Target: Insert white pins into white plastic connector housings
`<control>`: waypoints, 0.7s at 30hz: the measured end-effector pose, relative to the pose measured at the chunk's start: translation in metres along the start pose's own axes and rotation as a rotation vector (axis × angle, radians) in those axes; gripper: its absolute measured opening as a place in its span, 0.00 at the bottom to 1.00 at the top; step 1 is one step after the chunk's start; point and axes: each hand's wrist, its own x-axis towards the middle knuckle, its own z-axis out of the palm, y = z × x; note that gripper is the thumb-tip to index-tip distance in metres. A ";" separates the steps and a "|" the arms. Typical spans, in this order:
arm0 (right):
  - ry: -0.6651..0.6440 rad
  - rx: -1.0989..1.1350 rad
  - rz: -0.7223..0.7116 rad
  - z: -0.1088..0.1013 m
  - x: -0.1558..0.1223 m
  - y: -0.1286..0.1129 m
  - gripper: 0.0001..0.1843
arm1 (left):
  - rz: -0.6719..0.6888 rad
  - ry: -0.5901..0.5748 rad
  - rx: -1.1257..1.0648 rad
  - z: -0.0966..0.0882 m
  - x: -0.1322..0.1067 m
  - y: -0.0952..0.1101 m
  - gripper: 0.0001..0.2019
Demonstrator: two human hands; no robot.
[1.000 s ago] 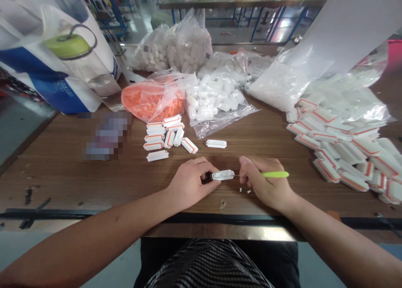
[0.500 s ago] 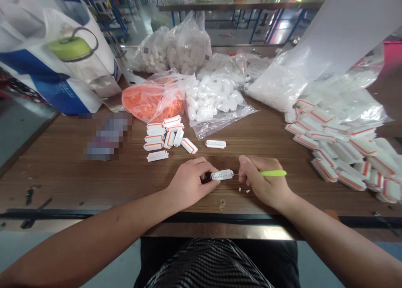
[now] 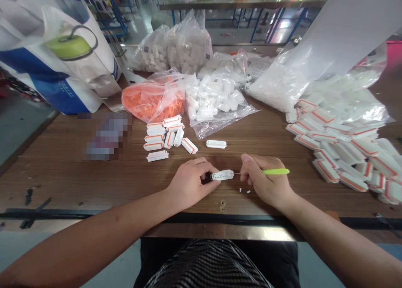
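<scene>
Between thumb and fingers, my left hand [image 3: 190, 183] grips the left end of a small white plastic housing [image 3: 222, 175] with a row of small dark holes along its face. My right hand [image 3: 266, 181] is closed round a thin-shafted tool with a lime-green handle [image 3: 276, 171]. The tool's fine metal shaft points left, and its tip is at the housing's right end; whether it touches cannot be made out. Two tiny white bits [image 3: 244, 191] lie on the table below the shaft. Another white housing [image 3: 216, 144] lies just beyond my hands.
Several white pieces with orange strips [image 3: 153, 146] lie left of centre; a larger pile [image 3: 341, 154] covers the right. Behind stand a bag of orange parts [image 3: 152, 100], a bag of white parts [image 3: 216, 99] and a bag of white granules [image 3: 276, 81]. A green-lidded bottle [image 3: 72, 49] is at left.
My right hand has shifted slightly right with the green-handled tool, so its tip has drawn back from over the housing's face to its right end. My left hand holds still.
</scene>
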 end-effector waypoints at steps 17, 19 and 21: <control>0.039 -0.002 0.024 0.002 0.000 0.002 0.26 | -0.009 0.010 -0.007 0.000 -0.001 0.000 0.04; 0.024 -0.022 0.008 0.002 0.000 0.002 0.27 | -0.007 0.011 -0.013 0.000 -0.001 0.000 0.04; 0.011 -0.034 -0.023 0.002 0.000 0.001 0.26 | -0.008 0.011 -0.015 0.000 -0.001 0.000 0.04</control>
